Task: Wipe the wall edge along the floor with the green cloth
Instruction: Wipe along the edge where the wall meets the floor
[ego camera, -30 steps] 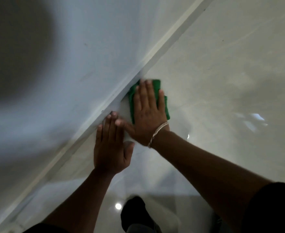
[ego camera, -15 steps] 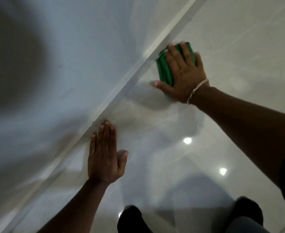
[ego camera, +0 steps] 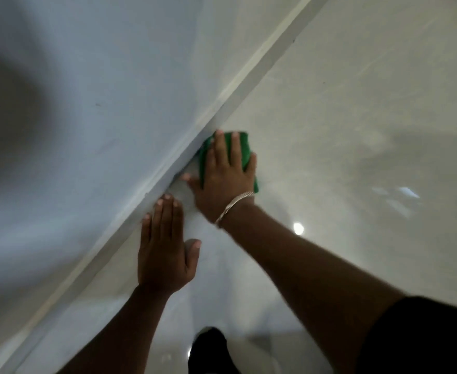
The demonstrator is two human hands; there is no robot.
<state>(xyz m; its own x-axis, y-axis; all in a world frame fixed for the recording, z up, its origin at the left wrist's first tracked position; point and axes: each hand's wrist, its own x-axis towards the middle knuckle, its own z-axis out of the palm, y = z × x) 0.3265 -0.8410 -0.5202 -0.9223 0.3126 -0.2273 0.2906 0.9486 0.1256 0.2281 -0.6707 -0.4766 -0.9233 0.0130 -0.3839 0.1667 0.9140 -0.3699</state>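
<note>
The folded green cloth [ego camera: 244, 148] lies on the glossy floor, pushed up against the wall edge [ego camera: 251, 74], a pale strip that runs diagonally from lower left to upper right. My right hand [ego camera: 223, 176], with a silver bracelet on the wrist, presses flat on the cloth and covers most of it. Just below it, my left hand [ego camera: 165, 255] rests flat on the floor with fingers together, fingertips touching the wall edge, and holds nothing.
The pale wall [ego camera: 100, 103] fills the upper left. Shiny light floor tiles [ego camera: 356, 117] stretch to the right, with bright light reflections. A dark shape [ego camera: 211, 349], maybe my knee or foot, sits at the bottom centre.
My right hand has slid the cloth back down along the wall edge, toward my left hand, after being farther up half a second ago. The left hand has stayed planted.
</note>
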